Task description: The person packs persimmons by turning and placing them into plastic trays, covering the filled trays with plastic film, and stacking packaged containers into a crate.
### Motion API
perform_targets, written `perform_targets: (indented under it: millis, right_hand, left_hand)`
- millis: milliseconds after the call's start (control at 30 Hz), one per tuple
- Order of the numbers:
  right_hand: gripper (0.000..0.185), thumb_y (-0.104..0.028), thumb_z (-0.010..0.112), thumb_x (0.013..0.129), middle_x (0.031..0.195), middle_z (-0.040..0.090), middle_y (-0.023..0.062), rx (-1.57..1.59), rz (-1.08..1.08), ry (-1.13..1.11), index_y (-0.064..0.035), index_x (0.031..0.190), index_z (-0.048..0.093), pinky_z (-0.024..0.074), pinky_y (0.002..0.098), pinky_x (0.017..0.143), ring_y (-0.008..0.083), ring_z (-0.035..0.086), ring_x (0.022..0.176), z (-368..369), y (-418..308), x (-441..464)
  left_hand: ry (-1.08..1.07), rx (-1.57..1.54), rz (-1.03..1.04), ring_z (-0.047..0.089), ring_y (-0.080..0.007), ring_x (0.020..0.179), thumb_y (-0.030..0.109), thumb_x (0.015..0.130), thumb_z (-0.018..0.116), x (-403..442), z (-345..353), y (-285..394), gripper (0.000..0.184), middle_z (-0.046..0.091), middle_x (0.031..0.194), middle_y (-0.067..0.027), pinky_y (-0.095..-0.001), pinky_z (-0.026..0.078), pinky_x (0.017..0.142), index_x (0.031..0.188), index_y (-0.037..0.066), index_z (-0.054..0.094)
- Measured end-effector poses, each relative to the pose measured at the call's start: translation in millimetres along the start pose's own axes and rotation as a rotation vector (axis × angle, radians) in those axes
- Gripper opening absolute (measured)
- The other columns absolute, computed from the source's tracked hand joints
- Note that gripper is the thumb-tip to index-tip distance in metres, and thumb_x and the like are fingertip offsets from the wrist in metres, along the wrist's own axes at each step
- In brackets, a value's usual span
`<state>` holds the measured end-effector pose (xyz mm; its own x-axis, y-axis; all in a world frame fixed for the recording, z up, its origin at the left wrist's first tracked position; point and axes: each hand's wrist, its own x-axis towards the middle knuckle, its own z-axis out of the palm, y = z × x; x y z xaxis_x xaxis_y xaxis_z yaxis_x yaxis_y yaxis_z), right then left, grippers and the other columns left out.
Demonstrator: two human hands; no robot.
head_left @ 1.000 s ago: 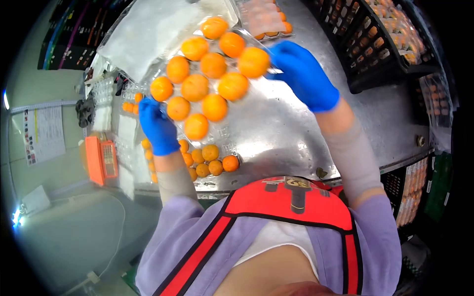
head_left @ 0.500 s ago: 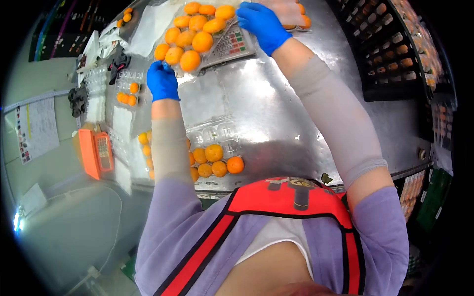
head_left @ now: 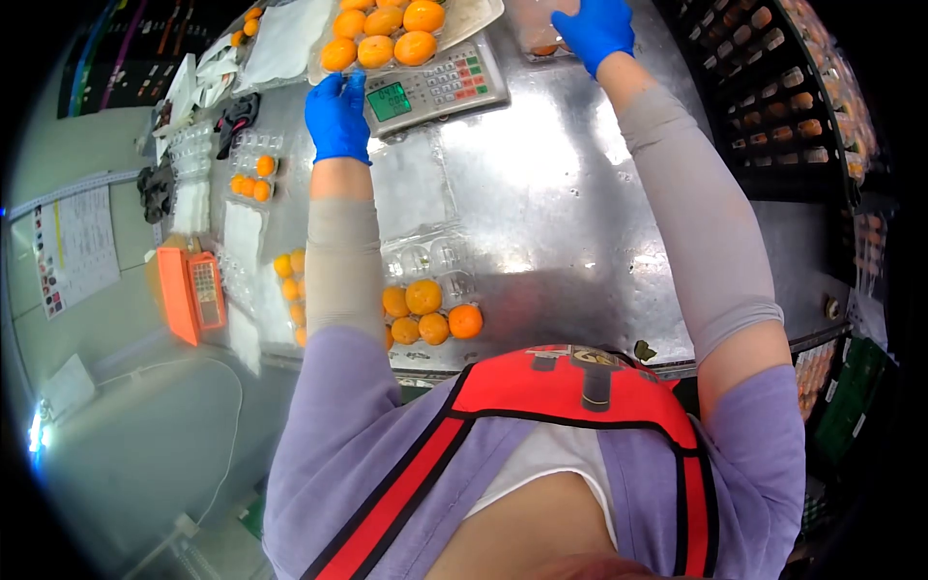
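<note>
A clear plastic tray of oranges (head_left: 384, 19) rests on a digital scale (head_left: 435, 82) with a lit green display. My left hand (head_left: 338, 121), in a blue glove, is at the tray's near left corner, thumb and fingers apart; whether the fingertips still touch the tray I cannot tell. Off to the right, my blue-gloved right hand (head_left: 599, 37) is beside a film-covered pack of fruit (head_left: 541, 24), its thumb spread toward the pack. The top edge of the view cuts off some of its fingertips.
Nearer me lie part-filled trays with several oranges (head_left: 422, 298). A small tray (head_left: 253, 174), an orange device (head_left: 188, 295) and stacked clear trays (head_left: 190, 159) are on the left. A black crate of packed fruit (head_left: 773, 106) stands at the right. The metal table (head_left: 551, 232) reflects light.
The orange tray has moved up and away, showing the scale's display. My left hand has shifted slightly right and nearer the tray's front; my right hand has left the tray and moved right.
</note>
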<state>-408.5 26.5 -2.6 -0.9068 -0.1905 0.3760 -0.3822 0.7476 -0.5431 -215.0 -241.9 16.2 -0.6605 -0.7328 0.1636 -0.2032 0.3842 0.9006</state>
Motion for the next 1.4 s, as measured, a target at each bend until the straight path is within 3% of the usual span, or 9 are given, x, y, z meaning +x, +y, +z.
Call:
perform_targets:
  millis: [33,133,300,533,867,967,1067,1133,1400]
  right_hand:
    - [0.053,-0.025,0.065,0.068,0.121,0.048,0.0145,0.006,-0.001,-0.001,-0.0068,0.116,0.051,0.0378,0.042,0.095,0.0351,0.043,0.113,-2.0,6.1,-4.8]
    - [0.049,-0.023,0.063,0.069,0.123,0.046,0.0155,-0.036,-0.068,0.079,-0.0086,0.115,0.052,0.0373,0.0419,0.096,0.0359,0.041,0.114,-5.8,13.7,-20.9]
    - [0.047,-0.021,0.062,0.069,0.125,0.045,0.0168,-0.045,-0.185,0.101,-0.0089,0.113,0.052,0.0355,0.0461,0.096,0.0355,0.038,0.118,-11.6,11.4,-37.5]
    - [0.046,-0.023,0.062,0.069,0.124,0.046,0.0168,-0.08,-0.28,0.14,-0.0101,0.112,0.053,0.034,0.0481,0.096,0.0352,0.038,0.119,-13.1,11.7,-38.3]
    - [0.048,-0.026,0.062,0.067,0.126,0.044,0.018,-0.078,-0.275,0.095,-0.0102,0.111,0.054,0.0313,0.0475,0.099,0.0367,0.035,0.121,-20.5,17.6,-41.2]
    - [0.04,-0.021,0.063,0.073,0.119,0.053,0.0146,-0.164,-0.309,0.16,-0.0068,0.109,0.057,0.0388,0.0415,0.094,0.0281,0.047,0.113,-23.7,15.8,-43.6]
    - [0.041,-0.029,0.065,0.073,0.127,0.05,0.0099,-0.205,-0.271,0.136,-0.0151,0.111,0.058,0.0395,0.0429,0.093,0.0263,0.045,0.117,-7.5,30.2,-39.7]
    - [0.045,-0.03,0.063,0.073,0.139,0.04,0.0052,-0.143,-0.236,0.023,-0.0214,0.117,0.056,0.034,0.0495,0.098,0.0305,0.034,0.127,-4.4,35.5,-37.2]
    - [0.052,-0.029,0.059,0.076,0.139,0.038,0.005,-0.394,-0.112,-0.326,-0.0218,0.125,0.048,0.0314,0.0471,0.101,0.029,0.035,0.127,-6.9,45.0,-50.8]
  left_hand:
    - [-0.042,0.304,0.146,0.057,-0.0191,0.084,0.004,0.082,0.058,-4.8,-5.4,-0.8,0.021,0.055,0.094,-0.0089,-0.0285,0.053,0.072,0.101,-0.005,0.054]
    - [0.007,-0.35,-0.109,0.057,-0.0175,0.083,0.005,0.08,0.061,-13.5,-25.3,-4.7,0.024,0.056,0.096,-0.0088,-0.027,0.051,0.068,0.102,-0.002,0.055]
    - [0.294,-0.408,-0.255,0.049,-0.0084,0.057,0.014,0.08,0.062,-51.0,-81.1,1.3,0.02,0.065,0.084,-0.004,-0.0185,0.033,0.048,0.098,0.009,0.058]
    - [0.425,-0.448,-0.287,0.045,-0.0042,0.057,0.012,0.082,0.059,-93.5,-127.6,-5.8,0.018,0.063,0.083,-0.0029,-0.0161,0.031,0.048,0.1,0.008,0.057]
    - [0.401,-0.485,-0.291,0.048,-0.0057,0.06,0.01,0.08,0.061,-95.7,-113.6,3.0,0.018,0.064,0.085,-0.0041,-0.017,0.034,0.051,0.098,0.01,0.057]
    - [0.39,-0.478,-0.29,0.049,-0.0057,0.06,0.009,0.079,0.061,-95.6,-111.1,3.0,0.02,0.064,0.085,-0.004,-0.0169,0.034,0.052,0.098,0.011,0.057]
    - [0.392,-0.471,-0.302,0.048,-0.0055,0.059,0.008,0.078,0.062,-95.4,-110.0,0.0,0.02,0.064,0.084,-0.0041,-0.0169,0.034,0.052,0.097,0.011,0.057]
    - [0.398,-0.462,-0.305,0.048,-0.0054,0.059,0.008,0.078,0.062,-95.8,-110.1,-3.9,0.02,0.065,0.084,-0.0042,-0.0169,0.034,0.052,0.097,0.011,0.057]
    - [0.364,-0.466,-0.303,0.049,-0.0059,0.059,0.011,0.08,0.061,-98.1,-102.7,-3.4,0.017,0.065,0.086,-0.0048,-0.0164,0.034,0.051,0.097,0.011,0.057]
